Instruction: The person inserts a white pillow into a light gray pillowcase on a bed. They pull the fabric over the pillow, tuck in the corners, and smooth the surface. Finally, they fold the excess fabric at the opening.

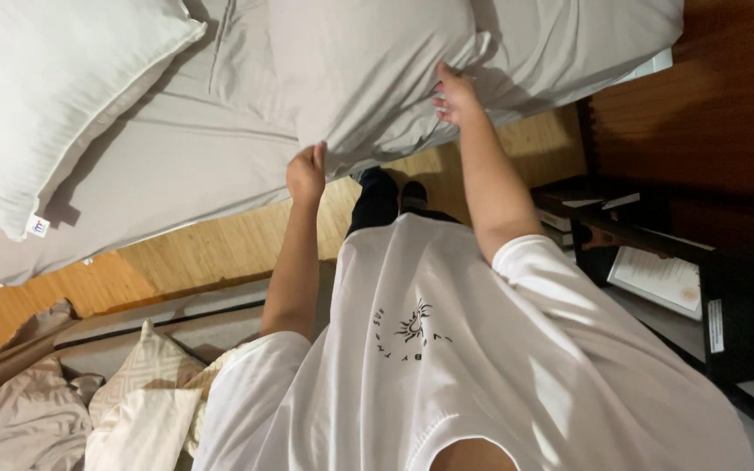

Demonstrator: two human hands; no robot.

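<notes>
Here, 2 pillows on bed, left hand and right hand gripping 1 grey pillow, 1 white pillow apart.

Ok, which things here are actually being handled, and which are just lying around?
In hand:
- grey pillow, gripped at its lower edge by the left hand and right hand
- bed with grey sheet under it

Lying about:
- white pillow
- rumpled bedding on the floor
- dark shelf with books and papers
</notes>
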